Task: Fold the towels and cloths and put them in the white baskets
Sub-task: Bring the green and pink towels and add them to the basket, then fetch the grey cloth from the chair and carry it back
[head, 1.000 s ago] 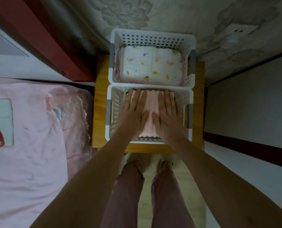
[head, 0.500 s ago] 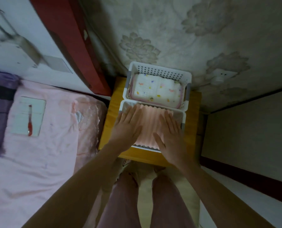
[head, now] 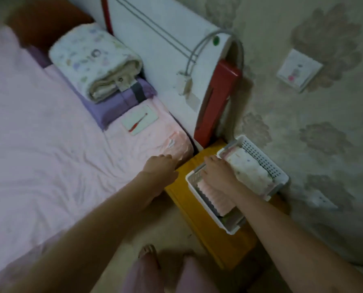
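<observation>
Where fingers (head: pixel 211 160) rest, pink towel (head: pixel 215 197) beneath.

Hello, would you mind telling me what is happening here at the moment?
A person is putting folded laundry into two white baskets on a yellow bedside table. Their right hand rests on a pink folded towel in the near basket; the far basket holds a printed cloth. The left hand hangs beside the bed.

- A home bedroom: a bed with a wrinkled pale pink sheet (head: pixel 39 144) fills the left.
- A purple pillow (head: pixel 117 104) carries a rolled white printed blanket (head: pixel 91 58).
- Floral-patterned wallpaper (head: pixel 316 127) holds a white wall switch (head: pixel 299 69).
- A yellow wooden bedside table (head: pixel 197 218) stands beside the bed.
</observation>
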The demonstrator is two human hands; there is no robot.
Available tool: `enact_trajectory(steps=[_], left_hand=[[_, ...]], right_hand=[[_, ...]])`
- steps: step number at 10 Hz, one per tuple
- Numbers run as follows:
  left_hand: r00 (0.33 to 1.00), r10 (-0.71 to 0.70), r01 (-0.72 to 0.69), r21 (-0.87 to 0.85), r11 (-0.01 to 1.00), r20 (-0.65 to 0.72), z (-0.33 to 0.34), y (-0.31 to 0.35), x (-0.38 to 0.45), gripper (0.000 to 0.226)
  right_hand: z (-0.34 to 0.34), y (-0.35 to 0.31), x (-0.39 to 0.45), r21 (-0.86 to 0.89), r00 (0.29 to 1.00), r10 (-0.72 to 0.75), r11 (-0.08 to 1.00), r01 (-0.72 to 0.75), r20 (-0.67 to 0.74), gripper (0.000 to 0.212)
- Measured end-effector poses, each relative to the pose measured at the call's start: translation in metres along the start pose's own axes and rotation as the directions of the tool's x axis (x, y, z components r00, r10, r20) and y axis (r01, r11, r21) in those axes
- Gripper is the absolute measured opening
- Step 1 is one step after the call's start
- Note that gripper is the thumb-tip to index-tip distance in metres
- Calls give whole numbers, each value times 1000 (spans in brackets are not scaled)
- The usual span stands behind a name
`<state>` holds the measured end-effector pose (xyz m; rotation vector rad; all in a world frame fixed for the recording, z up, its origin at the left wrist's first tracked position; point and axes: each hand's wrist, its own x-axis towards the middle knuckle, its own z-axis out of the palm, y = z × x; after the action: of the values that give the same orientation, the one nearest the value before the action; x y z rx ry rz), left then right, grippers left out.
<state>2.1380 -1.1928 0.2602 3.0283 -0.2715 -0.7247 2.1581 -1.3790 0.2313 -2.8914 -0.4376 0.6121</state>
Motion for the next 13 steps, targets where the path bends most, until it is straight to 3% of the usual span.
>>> enact_trajectory(steps=[2,3,5,7,9,10,12,13], left_hand=[[960,-274,279,-160,947,53,-14,-91,-120,49],[904,-421,427,-201,882,73,-1,-142,-199,49],[721,-688,677,-303,671,88,73,-234,-400,43],[529,-836,817,-355,455,144,159,-294,-611,42],[316,-916,875,-448,181,247,247,-331,-783,35],[216,-924,891,-451,54,317,285,-345,-863,30],[-67,-877,871,-401,-284,476,356,-404,-1029,42],[-139,-847,830,-406,-383,514,385,-428,-1095,42]], right_hand=[[-27,-150,-4,-84,950,-307,947,311,61,33],[-22,-242,-22,-173,881,-459,864,473,117,35],[25,-449,-103,-226,667,-683,629,744,297,39],[112,-633,-221,-172,459,-784,428,887,418,44],[190,-794,-330,-120,251,-791,222,968,557,48],[235,-878,-385,-89,130,-785,95,991,606,48],[327,-1049,-506,3,-88,-748,-115,993,658,41],[363,-1131,-562,27,-187,-720,-227,973,669,41]])
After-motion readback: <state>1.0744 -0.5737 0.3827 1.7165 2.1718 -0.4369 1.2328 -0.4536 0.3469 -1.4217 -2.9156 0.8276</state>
